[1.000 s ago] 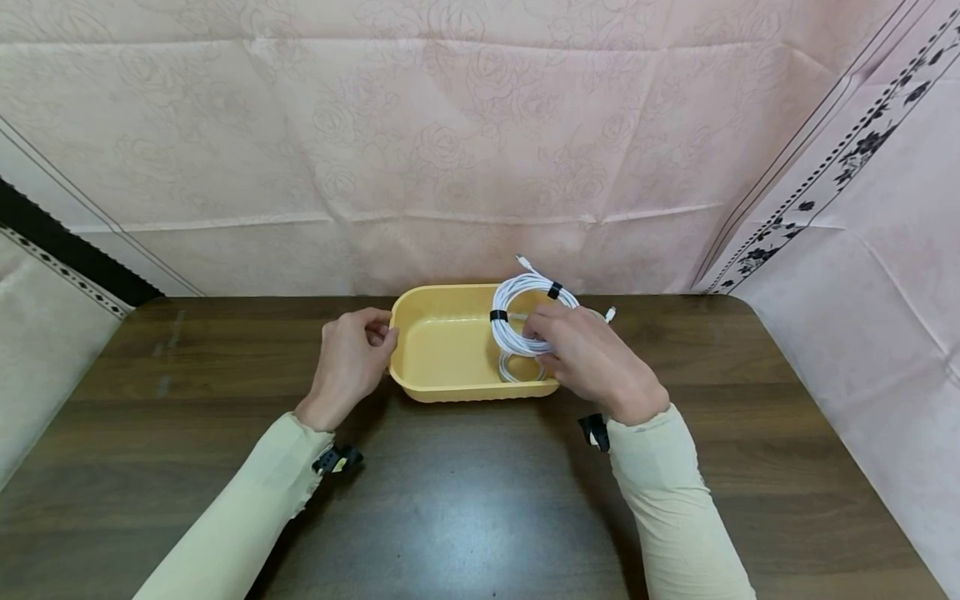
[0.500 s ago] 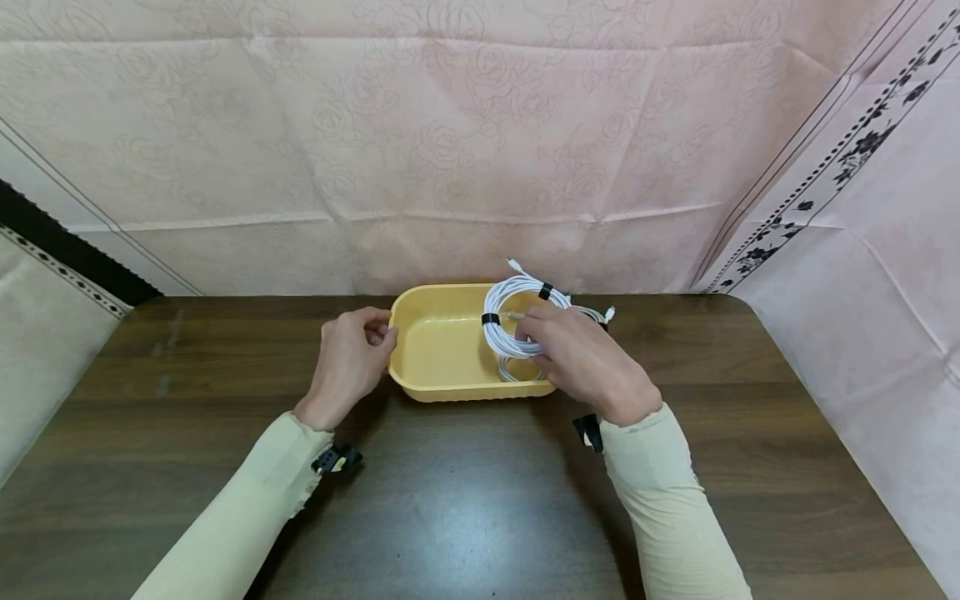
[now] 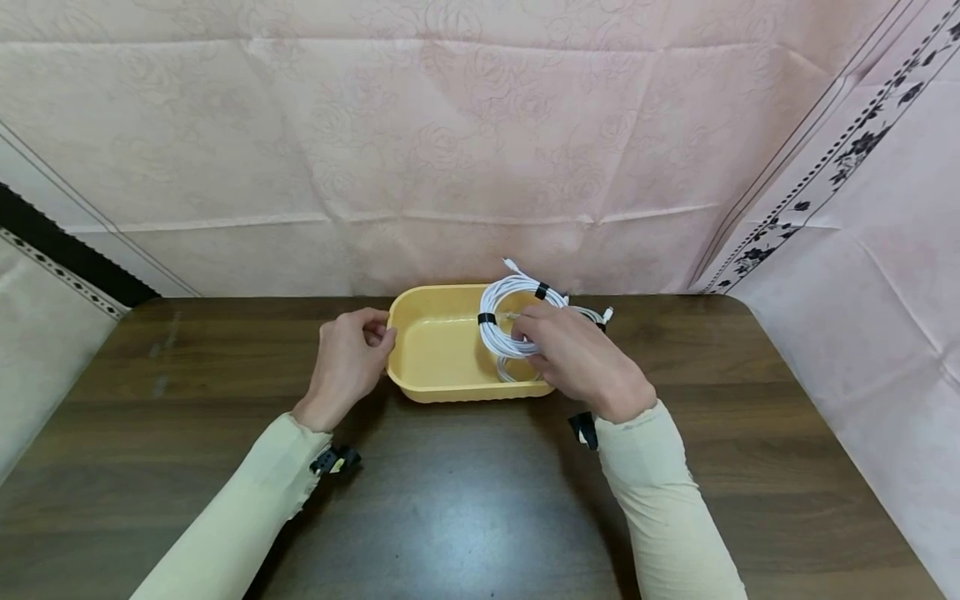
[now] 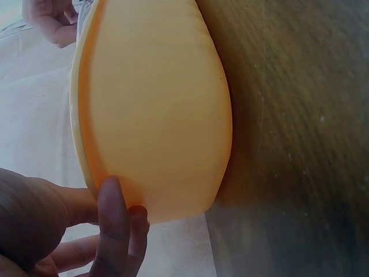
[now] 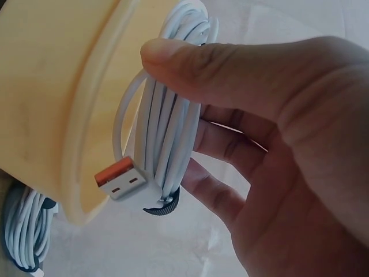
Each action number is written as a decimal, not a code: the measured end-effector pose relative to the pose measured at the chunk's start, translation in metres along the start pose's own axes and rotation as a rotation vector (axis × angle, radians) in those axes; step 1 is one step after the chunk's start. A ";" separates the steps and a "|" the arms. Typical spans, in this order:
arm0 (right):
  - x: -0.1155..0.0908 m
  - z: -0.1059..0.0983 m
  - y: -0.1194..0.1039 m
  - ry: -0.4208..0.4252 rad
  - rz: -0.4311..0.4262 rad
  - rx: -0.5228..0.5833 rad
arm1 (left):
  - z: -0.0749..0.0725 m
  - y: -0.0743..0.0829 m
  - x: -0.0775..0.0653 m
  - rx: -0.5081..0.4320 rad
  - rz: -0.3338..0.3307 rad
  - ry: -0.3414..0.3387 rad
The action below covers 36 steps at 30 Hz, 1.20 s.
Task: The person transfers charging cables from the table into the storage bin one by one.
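My left hand (image 3: pixel 352 362) pinches the left rim of a yellow plastic tray (image 3: pixel 435 392); in the left wrist view its fingers (image 4: pixel 112 213) lie against the tray's outer wall. Over the tray's right end, my right hand (image 3: pixel 581 354) pinches a coiled white USB cable (image 3: pixel 495 333) between thumb and fingers. Black ties bind this coil, and its USB plug (image 5: pixel 124 182) with an orange inside hangs beside the loops in the right wrist view. Another white loop (image 3: pixel 506 372) shows below it inside the tray, partly hidden by the hand.
Another bundled white cable (image 5: pixel 29 228) lies on the table just outside the tray's right end, mostly behind my right hand in the head view. The brown wooden table (image 3: pixel 450 500) ends behind the tray at a pale floral cloth (image 3: pixel 450 167).
My right hand has shifted slightly left with the coiled cable, bringing it further over the tray. My left hand stays at the rim.
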State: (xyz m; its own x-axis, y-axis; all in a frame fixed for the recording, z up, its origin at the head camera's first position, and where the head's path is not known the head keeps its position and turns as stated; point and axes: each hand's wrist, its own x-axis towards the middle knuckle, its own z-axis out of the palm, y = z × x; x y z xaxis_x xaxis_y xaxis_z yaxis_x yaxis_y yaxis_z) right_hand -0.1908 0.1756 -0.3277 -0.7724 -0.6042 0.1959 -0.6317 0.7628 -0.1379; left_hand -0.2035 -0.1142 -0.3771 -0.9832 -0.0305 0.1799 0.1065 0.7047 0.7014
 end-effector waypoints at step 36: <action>0.013 0.006 -0.010 0.000 -0.002 0.035 | 0.002 -0.002 0.000 -0.009 0.050 0.031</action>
State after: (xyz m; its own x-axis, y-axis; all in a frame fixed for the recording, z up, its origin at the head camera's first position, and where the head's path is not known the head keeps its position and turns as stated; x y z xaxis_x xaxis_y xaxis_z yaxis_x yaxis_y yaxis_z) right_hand -0.1947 0.1586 -0.3296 -0.7710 -0.6059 0.1959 -0.6353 0.7530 -0.1715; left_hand -0.2036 -0.1144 -0.3796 -0.9716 -0.0178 0.2359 0.1565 0.6997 0.6971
